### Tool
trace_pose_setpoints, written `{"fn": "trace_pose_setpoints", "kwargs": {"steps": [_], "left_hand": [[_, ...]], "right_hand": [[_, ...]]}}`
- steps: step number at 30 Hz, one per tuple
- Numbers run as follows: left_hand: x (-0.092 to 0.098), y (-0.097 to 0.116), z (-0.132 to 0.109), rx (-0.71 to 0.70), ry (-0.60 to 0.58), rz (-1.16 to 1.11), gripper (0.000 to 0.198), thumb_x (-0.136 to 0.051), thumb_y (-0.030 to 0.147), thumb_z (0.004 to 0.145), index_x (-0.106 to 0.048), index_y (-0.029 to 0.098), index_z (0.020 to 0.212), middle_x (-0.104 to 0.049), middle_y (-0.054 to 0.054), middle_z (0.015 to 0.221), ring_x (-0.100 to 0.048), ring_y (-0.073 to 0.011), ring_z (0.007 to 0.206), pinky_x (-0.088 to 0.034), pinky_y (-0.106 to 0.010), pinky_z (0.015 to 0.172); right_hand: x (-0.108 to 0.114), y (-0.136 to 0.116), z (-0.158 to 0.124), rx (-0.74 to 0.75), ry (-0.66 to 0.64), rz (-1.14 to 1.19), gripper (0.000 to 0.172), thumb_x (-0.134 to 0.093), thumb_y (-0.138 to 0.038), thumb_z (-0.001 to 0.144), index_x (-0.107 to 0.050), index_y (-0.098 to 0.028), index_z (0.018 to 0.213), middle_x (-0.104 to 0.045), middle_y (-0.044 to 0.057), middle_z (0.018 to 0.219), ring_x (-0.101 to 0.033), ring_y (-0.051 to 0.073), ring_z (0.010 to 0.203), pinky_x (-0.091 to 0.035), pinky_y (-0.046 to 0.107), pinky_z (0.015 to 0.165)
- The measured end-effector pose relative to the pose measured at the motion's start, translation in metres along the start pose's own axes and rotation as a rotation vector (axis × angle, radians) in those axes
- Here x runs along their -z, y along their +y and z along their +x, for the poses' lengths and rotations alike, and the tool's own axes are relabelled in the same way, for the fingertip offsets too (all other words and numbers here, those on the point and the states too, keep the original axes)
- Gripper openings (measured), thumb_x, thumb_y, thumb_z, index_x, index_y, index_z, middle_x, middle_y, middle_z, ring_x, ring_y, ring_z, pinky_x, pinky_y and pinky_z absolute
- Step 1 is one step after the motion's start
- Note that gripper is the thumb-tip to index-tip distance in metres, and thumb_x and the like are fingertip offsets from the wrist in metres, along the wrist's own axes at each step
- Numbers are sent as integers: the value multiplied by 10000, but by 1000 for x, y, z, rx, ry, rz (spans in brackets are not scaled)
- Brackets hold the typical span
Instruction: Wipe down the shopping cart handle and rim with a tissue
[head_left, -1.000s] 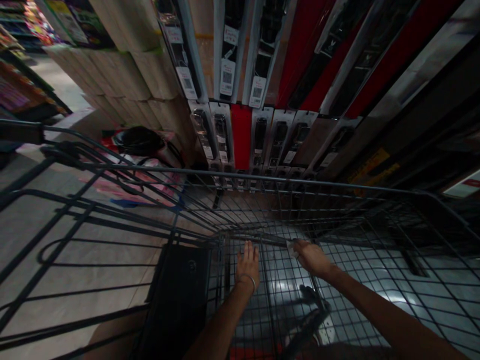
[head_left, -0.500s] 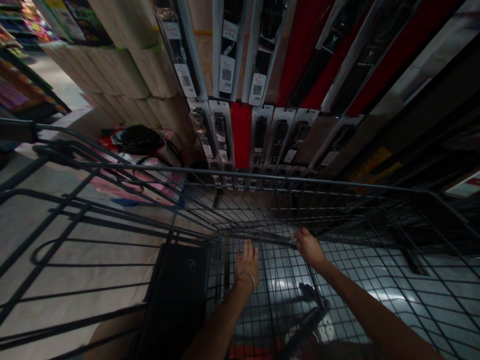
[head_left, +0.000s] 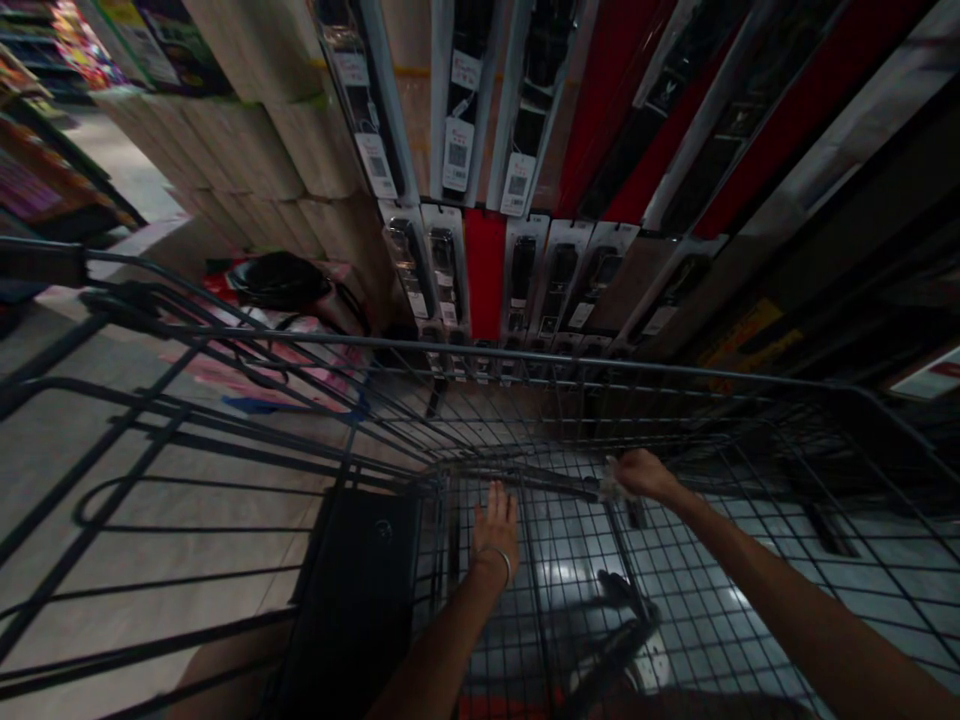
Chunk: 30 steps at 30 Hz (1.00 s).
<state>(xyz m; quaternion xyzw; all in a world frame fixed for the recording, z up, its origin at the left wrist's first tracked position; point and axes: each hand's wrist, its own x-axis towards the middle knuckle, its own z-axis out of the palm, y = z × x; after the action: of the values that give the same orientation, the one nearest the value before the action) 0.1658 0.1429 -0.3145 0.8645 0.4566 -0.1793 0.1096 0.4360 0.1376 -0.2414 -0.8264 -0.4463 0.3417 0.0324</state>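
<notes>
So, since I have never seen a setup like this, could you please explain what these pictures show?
There is no machine here: you are seeing a person's own bare hands. One camera, worn on the head, looks forward and down past both arms into a shopping cart.

The left hand, with a bracelet at the wrist, is spread flat on or just above the wire mesh. The right hand pinches a small pale thing, too blurred to name. A long dark strip lies beside it. Beyond the cart hang packaged straps, probably belts.
</notes>
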Motion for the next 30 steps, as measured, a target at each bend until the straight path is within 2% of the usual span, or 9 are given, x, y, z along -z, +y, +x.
{"fn": "trace_pose_setpoints", "kwargs": {"steps": [2, 5, 8, 12, 16, 19, 24, 27, 30], "left_hand": [[1, 0, 0, 0, -6, 3, 620, -353, 113, 782, -333, 169, 1399, -206, -129, 1517, -160, -280, 1405, -327, -493, 1055], [3, 0, -1, 5, -8, 3, 600, -320, 109, 800, -340, 169, 1397, -204, -128, 1517, -161, -272, 1406, -319, -498, 1059], [3, 0, -1, 3, -11, -3, 595, -336, 127, 802, -342, 152, 1396, -198, -141, 1517, -166, -280, 1405, -312, -496, 1064], [5, -1, -2, -1, -9, -12, 595, -364, 155, 798, -351, 145, 1392, -205, -146, 1515, -171, -290, 1402, -309, -486, 1068], [4, 0, -2, 1, 3, -12, 609, -376, 152, 785, -350, 158, 1393, -214, -133, 1515, -158, -288, 1406, -297, -484, 1076], [2, 0, -1, 8, 1, -13, 617, -380, 145, 778, -346, 162, 1394, -216, -130, 1515, -158, -287, 1405, -299, -483, 1073], [-1, 0, 0, 9, -14, -21, 625, -381, 137, 772, -342, 164, 1395, -199, -126, 1519, -164, -289, 1404, -307, -488, 1067], [-1, 0, 1, 5, -15, -25, 622, -369, 134, 778, -332, 153, 1399, -197, -131, 1519, -157, -282, 1406, -309, -485, 1068], [-1, 0, 1, 2, -16, -28, 620, -362, 129, 782, -327, 150, 1401, -196, -137, 1518, -162, -281, 1405, -317, -487, 1063]], "right_hand": [[-10, 3, 3, 50, 159, -21, 242, -481, -211, 816, -643, -146, 649, -633, 49, 636, -563, 142, 609, -354, 223, 549], [-32, 8, 1, 162, 378, -81, 213, -441, -176, 837, -650, -135, 832, -651, 88, 832, -594, 157, 744, -405, 231, 671], [-49, 10, -8, 245, 443, -152, 220, -454, -197, 844, -627, -131, 963, -607, 97, 935, -586, 163, 798, -425, 247, 737], [-54, 1, -17, 204, 375, -319, 271, -480, -189, 839, -587, -146, 1085, -580, 108, 1023, -584, 181, 866, -427, 261, 758], [-44, -12, -17, 108, 297, -451, 307, -417, -118, 855, -586, -135, 1112, -602, 130, 1026, -597, 192, 883, -418, 264, 741], [-38, -15, -20, 133, 239, -473, 330, -432, -95, 837, -598, -163, 1115, -611, 112, 1046, -602, 182, 906, -413, 247, 749], [-43, 3, -46, 250, 68, -567, 342, -405, -56, 823, -637, -164, 1050, -616, 116, 1068, -616, 196, 916, -425, 254, 752], [-46, 22, -62, 402, -23, -599, 359, -403, -8, 803, -653, -174, 1000, -618, 115, 1094, -615, 208, 934, -433, 276, 778], [-38, 31, -65, 564, -36, -613, 347, -408, 17, 799, -657, -184, 933, -635, 92, 1022, -612, 192, 900, -431, 278, 794]]}}
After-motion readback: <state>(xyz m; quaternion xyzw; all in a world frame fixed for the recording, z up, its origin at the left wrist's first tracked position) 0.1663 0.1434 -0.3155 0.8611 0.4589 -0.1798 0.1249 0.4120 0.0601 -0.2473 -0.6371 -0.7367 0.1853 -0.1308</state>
